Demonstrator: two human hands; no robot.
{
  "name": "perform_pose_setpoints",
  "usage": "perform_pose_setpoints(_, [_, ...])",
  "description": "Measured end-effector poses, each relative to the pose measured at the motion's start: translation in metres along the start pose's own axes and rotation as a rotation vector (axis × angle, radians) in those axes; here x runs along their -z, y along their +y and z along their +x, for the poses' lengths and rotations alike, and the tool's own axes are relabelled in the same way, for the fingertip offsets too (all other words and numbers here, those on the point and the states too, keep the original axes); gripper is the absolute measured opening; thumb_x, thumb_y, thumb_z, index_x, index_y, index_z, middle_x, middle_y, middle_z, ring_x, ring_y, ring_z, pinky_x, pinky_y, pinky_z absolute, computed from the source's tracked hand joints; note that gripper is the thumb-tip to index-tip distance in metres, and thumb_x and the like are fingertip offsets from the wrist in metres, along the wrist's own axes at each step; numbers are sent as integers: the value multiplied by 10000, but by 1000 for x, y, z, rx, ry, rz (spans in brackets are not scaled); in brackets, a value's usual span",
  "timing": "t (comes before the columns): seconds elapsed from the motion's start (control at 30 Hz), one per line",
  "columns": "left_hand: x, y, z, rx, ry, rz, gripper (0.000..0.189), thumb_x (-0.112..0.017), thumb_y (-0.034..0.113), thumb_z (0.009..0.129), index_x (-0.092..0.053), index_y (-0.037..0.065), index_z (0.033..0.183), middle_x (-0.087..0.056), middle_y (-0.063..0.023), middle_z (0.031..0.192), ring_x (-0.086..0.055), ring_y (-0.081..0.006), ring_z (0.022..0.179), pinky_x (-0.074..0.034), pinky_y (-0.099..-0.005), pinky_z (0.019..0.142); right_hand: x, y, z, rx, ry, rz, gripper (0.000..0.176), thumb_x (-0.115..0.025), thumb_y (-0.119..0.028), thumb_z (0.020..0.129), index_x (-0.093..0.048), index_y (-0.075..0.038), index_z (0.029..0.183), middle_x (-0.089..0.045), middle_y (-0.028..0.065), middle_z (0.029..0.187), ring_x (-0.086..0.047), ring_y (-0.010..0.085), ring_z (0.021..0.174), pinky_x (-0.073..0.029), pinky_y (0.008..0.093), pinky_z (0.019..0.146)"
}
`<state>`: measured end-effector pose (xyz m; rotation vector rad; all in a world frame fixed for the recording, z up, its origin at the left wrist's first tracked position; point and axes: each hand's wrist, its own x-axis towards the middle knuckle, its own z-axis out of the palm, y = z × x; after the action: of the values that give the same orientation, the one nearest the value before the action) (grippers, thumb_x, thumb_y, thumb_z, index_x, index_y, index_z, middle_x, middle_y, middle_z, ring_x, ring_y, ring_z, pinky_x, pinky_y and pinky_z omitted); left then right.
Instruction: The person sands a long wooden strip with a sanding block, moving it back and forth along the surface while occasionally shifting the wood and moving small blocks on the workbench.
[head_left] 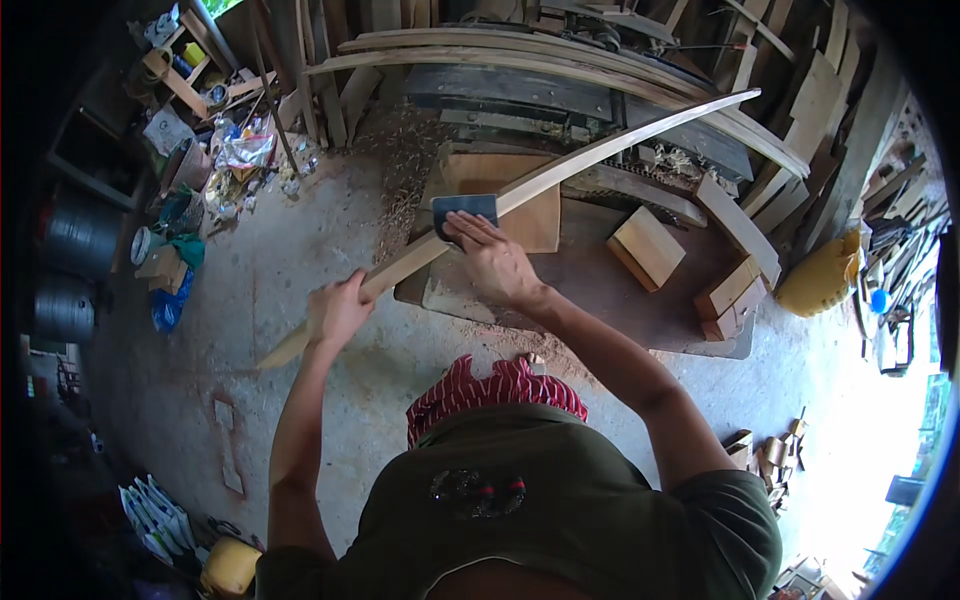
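Note:
A long, slightly curved wooden strip [590, 160] runs diagonally from the lower left to the upper right. Around its lower part, near the pointed end, my left hand [340, 308] is wrapped. Farther up, my right hand [492, 258] presses a dark rectangular sheet [466, 212] onto the strip's face, fingers lying over the sheet. The sheet looks like sandpaper, and its underside is hidden. Below the strip, a flat wooden board [530, 228] lies on a brown panel.
Wood blocks [647, 248] stand on the brown panel [590, 300]. Long curved boards [560, 62] lie across a dark machine bed behind. A yellow sack [820, 275] is at the right. Bags and boxes [165, 270] line the left side. Shavings litter the floor.

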<state>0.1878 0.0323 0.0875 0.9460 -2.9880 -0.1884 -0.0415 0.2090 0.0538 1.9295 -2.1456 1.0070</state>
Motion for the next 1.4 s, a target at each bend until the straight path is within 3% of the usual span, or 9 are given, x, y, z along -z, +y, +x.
perform_pose_setpoints(0.3, [-12,-85,-69,16,297,231,334,-779,264,724,-644,206,1024,-691,-21,830,-661,-296,669,-520,-398,611,19,91,-15,-70,-162,-758,537,-488,-85,873,-427,22,1395,-476,162,1431,-394,251,1384,-297,375,1156])
perform_pose_setpoints(0.53, [-1,-72,-58,-95,312,143,377,-794,344,742,-661,177,1054,-682,-42,792,-658,-282,667,-513,-402,639,49,156,-7,-425,56,-339,413,-483,-102,903,-570,-48,1303,-492,127,1438,-419,272,1371,-354,399,1123])
perform_pose_setpoints(0.7, [13,-31,12,198,-327,-411,441,-762,491,749,-700,120,979,-705,-91,747,-691,-283,711,-523,-393,682,52,167,1,-303,-114,-456,344,-449,-104,936,-593,-49,1244,-549,141,1370,-521,299,1269,-433,391,1052])
perform_pose_setpoints(0.8, [-9,-22,53,212,-634,-465,392,-720,400,813,-692,57,1000,-697,-125,772,-699,-306,766,-512,-394,672,83,147,34,-628,-337,-489,236,-531,-179,877,-661,-96,1055,-705,113,1002,-695,326,933,-574,433,797])
perform_pose_setpoints(0.83, [-18,-21,60,184,-632,-464,392,-720,400,813,-692,57,1000,-697,-125,772,-699,-306,766,-512,-394,672,82,140,38,-640,-270,-539,197,-537,-168,871,-688,-116,985,-699,123,1040,-678,295,1011,-558,405,825])
perform_pose_setpoints(0.87, [-28,-24,56,109,-503,-385,371,-707,378,826,-692,47,993,-696,-142,789,-696,-324,800,-511,-405,688,48,184,27,-255,51,-528,192,-555,-189,863,-687,-103,972,-691,125,1043,-639,274,1075,-496,380,937])
perform_pose_setpoints(1.13, [-25,-7,40,108,-319,-217,335,-689,346,840,-680,83,1047,-699,-182,914,-656,-394,910,-509,-477,776,-71,-5,15,70,-95,-373,531,-586,-292,895,-420,-34,1328,-495,124,1335,-440,225,1293,-308,371,1118])
perform_pose_setpoints(1.3, [-23,2,35,200,-308,-239,299,-681,310,836,-676,109,1056,-695,-169,906,-658,-380,912,-511,-474,775,-51,74,4,148,-87,145,563,-570,-308,911,-408,-21,1367,-447,107,1418,-399,216,1346,-255,377,1159])
perform_pose_setpoints(1.4, [-34,-3,34,226,-364,-266,295,-677,306,838,-677,110,1058,-697,-161,905,-661,-375,910,-511,-468,774,-8,167,0,-246,-130,-534,375,-497,-163,943,-482,-9,1285,-514,102,1343,-463,235,1286,-347,388,1108])
